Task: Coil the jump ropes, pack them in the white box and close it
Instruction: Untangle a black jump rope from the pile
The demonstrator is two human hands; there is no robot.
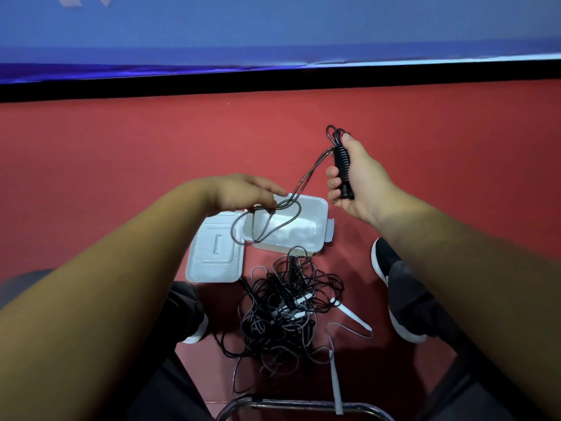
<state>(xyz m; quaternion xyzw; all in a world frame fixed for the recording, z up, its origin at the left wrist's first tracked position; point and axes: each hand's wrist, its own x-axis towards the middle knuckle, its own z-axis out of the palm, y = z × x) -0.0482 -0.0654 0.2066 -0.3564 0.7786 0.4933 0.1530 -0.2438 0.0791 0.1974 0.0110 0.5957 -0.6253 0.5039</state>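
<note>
My right hand [355, 177] grips the black ribbed handles [342, 165] of a jump rope, held upright above the floor. Its dark cord [306, 177] runs down and left to my left hand [246, 192], which pinches looped cord above the open white box [315, 238]. The loops [267, 223] hang over the box's left end. The box's lid [217, 253] lies flat on the floor to the left of the box. A tangled pile of black and white jump ropes [288, 311] lies on the red floor in front of the box, between my feet.
My shoes [394, 287] and dark trouser legs flank the rope pile. A metal chair bar [303, 405] crosses the bottom edge. A white rope handle [355, 319] sticks out to the right of the pile. A black strip and a blue wall [273, 31] bound the red floor at the back.
</note>
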